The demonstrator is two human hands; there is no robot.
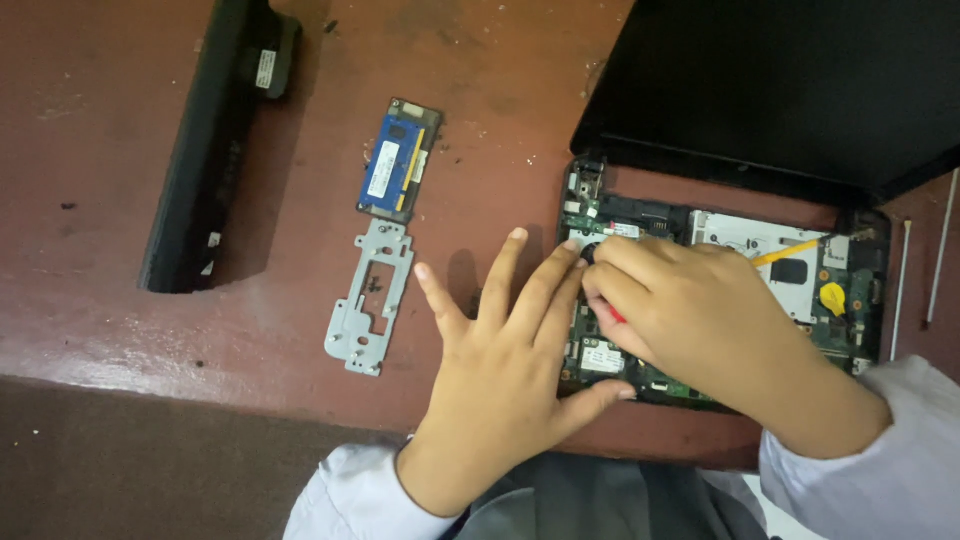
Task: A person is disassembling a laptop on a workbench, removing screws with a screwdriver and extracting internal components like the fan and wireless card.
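Far to the left, at about ten o'clock from my hands, a long black battery bar (205,150) lay on the red-brown bench (120,330), its long side running up and down. Next came a small blue memory card (399,160), and right below it, touching its bottom end, a thin grey metal plate (369,298). Both pointed up and down too, and both sat well apart from my hands.

My left hand (505,375) rested flat with its fingers spread wide, holding nothing. Its fingertips touched the left edge of the open little computer (720,290), pressing it still.

My right hand (690,310) was closed around a tool with a red handle (613,314). I could only see a bit of red between the fingers. The tip was hidden, aimed toward eleven o'clock, at the green board near a small round black part (590,252). The right hand was on that spot; the left only touched beside it.

A yellow round piece (833,297) sat at three o'clock from my hands. The black lid (780,90) stood open at twelve o'clock. Two thin white sticks (902,285) lay farthest right.
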